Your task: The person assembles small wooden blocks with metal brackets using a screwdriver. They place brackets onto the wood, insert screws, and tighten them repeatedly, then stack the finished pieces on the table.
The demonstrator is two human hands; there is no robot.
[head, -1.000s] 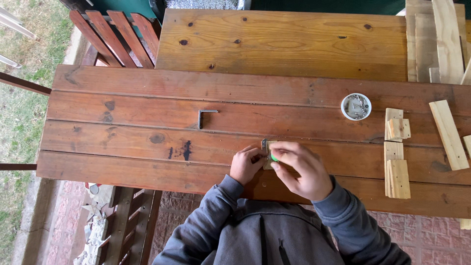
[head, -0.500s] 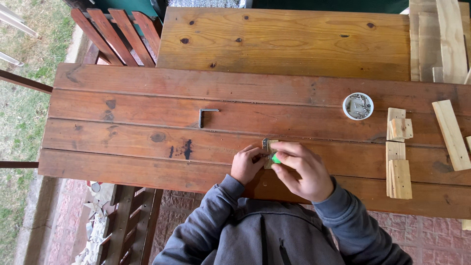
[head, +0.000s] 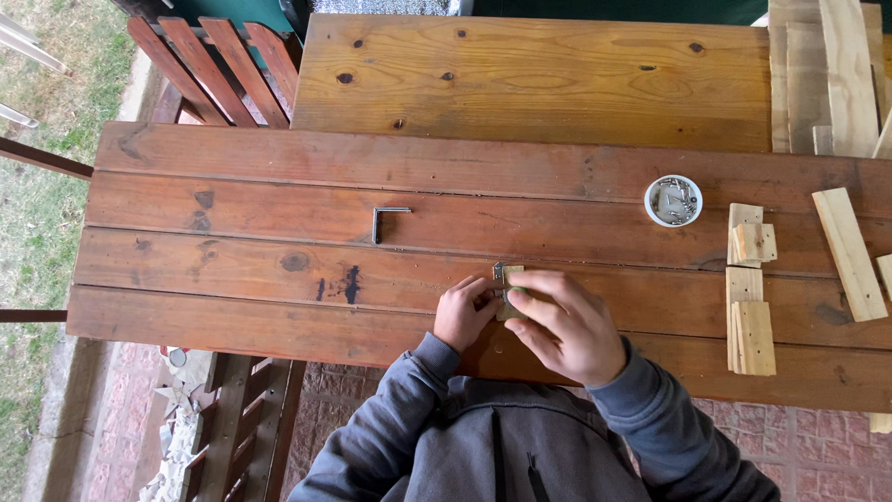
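Note:
A small pale wooden block [head: 512,276] lies on the dark red plank table [head: 279,242] near its front edge, with a small metal bracket [head: 499,271] at its left end. My left hand [head: 463,314] pinches the block from the left, fingers curled. My right hand [head: 569,325] covers the block's right side, closed on a small green object [head: 517,293] that barely peeks out between the fingers. What the green object is cannot be made out.
An L-shaped metal piece [head: 385,219] lies left of centre. A white round dish of screws [head: 673,201] sits to the right, beside several short wooden blocks [head: 751,244] and planks [head: 847,251]. A lighter wooden table [head: 539,79] abuts behind, with a red slatted chair [head: 214,65] at the back left.
Both hands stay on the block in the same spot. The green object shows less between my right fingers than before.

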